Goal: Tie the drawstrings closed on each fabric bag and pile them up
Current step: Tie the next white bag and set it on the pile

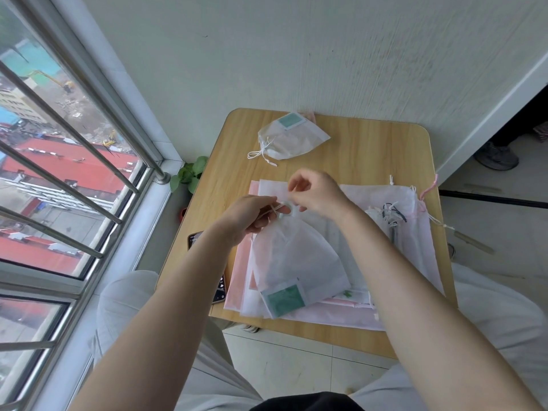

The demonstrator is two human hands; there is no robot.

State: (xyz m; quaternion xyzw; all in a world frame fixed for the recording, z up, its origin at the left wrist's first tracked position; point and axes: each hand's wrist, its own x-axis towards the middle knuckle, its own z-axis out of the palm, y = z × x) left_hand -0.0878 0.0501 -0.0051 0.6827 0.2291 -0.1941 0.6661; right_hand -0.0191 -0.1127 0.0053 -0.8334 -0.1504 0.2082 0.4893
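Drawstrings [274, 209] of a white fabric bag [299, 259] are being worked into a knot at the gathered neck, so the step in hand looks like the tying itself, with a small loop showing between the two hands. That bag is lying on top of a spread of flat white and pink bags [385, 292] near the front of the wooden table [370, 149]. The left hand [252, 215] is pinching the cords beside the neck, and the right hand [317, 192] is curling its fingers over the loop, seemingly gripping a cord end. Pulling the ends apart to snug the knot is probably what is needed next, then setting the bag aside. One tied bag [292, 137] is sitting well apart at the table's far edge, seemingly starting the pile. A phone [207, 262] is peeking out beside the left forearm.
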